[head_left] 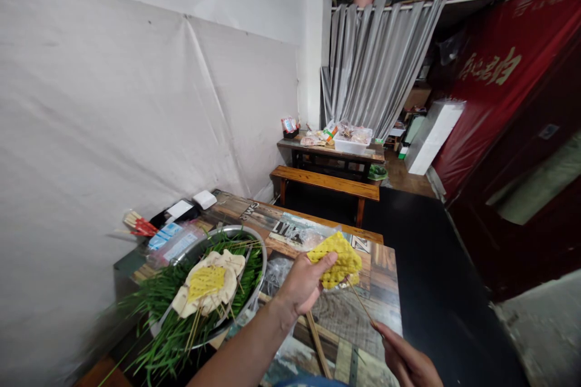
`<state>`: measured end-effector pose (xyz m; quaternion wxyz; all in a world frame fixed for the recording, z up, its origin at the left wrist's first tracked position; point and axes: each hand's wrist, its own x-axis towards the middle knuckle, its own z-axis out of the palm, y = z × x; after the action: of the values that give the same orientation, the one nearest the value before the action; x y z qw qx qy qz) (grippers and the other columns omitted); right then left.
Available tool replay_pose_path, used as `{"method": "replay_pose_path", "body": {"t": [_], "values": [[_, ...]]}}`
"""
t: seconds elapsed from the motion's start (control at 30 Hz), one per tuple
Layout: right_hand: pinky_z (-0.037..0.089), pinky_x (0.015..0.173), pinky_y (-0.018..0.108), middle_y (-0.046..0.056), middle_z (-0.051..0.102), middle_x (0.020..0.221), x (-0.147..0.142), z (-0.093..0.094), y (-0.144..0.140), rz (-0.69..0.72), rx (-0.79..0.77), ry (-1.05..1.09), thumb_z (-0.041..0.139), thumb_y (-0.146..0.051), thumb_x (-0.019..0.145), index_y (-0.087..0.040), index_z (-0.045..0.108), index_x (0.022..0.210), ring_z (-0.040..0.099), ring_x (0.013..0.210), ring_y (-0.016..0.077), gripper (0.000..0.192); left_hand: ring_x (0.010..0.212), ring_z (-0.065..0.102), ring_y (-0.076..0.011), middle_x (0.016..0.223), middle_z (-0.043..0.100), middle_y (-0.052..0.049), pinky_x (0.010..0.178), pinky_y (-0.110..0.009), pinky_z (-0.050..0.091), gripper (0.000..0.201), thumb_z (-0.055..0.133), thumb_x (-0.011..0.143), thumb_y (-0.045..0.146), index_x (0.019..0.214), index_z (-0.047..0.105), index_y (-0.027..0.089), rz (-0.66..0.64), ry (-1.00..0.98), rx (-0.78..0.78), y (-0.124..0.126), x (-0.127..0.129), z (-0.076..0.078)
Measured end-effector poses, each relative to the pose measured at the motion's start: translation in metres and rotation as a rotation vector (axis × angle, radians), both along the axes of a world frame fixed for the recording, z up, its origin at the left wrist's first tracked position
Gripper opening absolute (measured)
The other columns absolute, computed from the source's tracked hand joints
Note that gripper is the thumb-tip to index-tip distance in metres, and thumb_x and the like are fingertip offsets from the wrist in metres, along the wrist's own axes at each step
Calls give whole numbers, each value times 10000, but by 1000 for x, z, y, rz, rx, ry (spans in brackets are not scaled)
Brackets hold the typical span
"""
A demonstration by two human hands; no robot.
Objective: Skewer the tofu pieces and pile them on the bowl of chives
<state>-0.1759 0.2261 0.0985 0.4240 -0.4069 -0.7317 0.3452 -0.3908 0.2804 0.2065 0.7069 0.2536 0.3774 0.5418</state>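
Note:
My left hand (303, 283) grips a yellow, dimpled sheet of food (341, 257), with the thumb on top, above the table. Pinched in the fingers of my right hand (406, 355) is a thin wooden skewer (362, 303). Its far end meets the sheet's lower edge; I cannot tell how far it goes in. To the left, a large metal bowl (262, 249) holds long green leafy stalks (170, 290). On these lie pale flat food pieces (233, 263) and another yellow sheet (206, 282), with several skewers sticking out.
The wood-patterned table (384, 290) carries crumpled clear plastic (278, 272), loose sticks (319, 344) and plastic packets (175, 243) beside the bowl. Beyond it stand a wooden bench (324, 181) and a second table with a white tub (351, 145). A pale wall (113, 103) borders the left.

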Motion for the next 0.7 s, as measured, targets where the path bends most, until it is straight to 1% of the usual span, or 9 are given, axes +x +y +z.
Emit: {"method": "replay_pose_path", "body": {"t": [0.1, 0.2, 0.3, 0.37, 0.43, 0.5, 0.57, 0.7], "values": [[504, 720, 162, 56, 729, 895, 5, 4, 4, 55, 11, -39, 470, -248, 859, -207, 634, 1121, 692, 769, 159, 312, 859, 633, -205, 906, 682, -86, 766, -305, 495, 387, 684, 678, 328, 1007, 606, 138, 50, -52, 21, 1, -4, 4], [512, 640, 148, 56, 724, 814, 7, 5, 5, 93, 7, -77, 437, -242, 873, -183, 618, 1140, 677, 625, 132, 327, 868, 629, -195, 902, 683, -82, 785, -292, 485, 351, 688, 681, 286, 983, 607, 125, 115, -22, 36, 2, -7, 7], [502, 556, 133, 51, 696, 675, 3, 5, 5, 117, -30, -139, 379, -263, 898, -143, 611, 1136, 651, 553, 123, 353, 850, 633, -204, 865, 688, -95, 787, -304, 484, 325, 704, 663, 263, 928, 623, 93, 119, 24, 24, 2, -7, 5], [507, 576, 134, 46, 682, 621, -1, 6, 6, 112, -38, -161, 370, -285, 903, -129, 609, 1133, 666, 586, 130, 366, 837, 636, -211, 846, 690, -98, 778, -316, 486, 327, 706, 659, 269, 919, 628, 87, 111, 31, 17, 1, -6, 3], [508, 675, 151, 71, 717, 738, -5, 10, 8, 101, -26, -160, 428, -316, 882, -142, 623, 1116, 687, 751, 155, 350, 826, 638, -217, 840, 690, -105, 769, -324, 488, 332, 702, 662, 272, 925, 629, 83, 75, 28, 17, 1, -4, 0], [486, 763, 172, 88, 718, 927, -8, 16, 11, 77, -3, -149, 489, -343, 851, -175, 644, 1092, 656, 913, 177, 332, 818, 639, -216, 856, 689, -109, 762, -327, 489, 335, 699, 667, 267, 940, 625, 87, 39, 12, 15, 0, -3, -3], [482, 769, 171, 82, 707, 992, -9, 21, 12, 53, 29, -131, 494, -367, 845, -201, 652, 1086, 652, 926, 175, 332, 817, 639, -206, 881, 686, -103, 763, -321, 487, 339, 696, 670, 265, 958, 619, 103, 43, -11, 7, 0, -3, -4], [487, 749, 162, 63, 712, 979, -8, 27, 12, 39, 66, -101, 479, -370, 854, -223, 647, 1099, 672, 870, 163, 332, 821, 636, -192, 883, 683, -91, 766, -304, 483, 347, 702, 663, 282, 961, 620, 124, 64, -29, -11, 1, -4, -3]]}}
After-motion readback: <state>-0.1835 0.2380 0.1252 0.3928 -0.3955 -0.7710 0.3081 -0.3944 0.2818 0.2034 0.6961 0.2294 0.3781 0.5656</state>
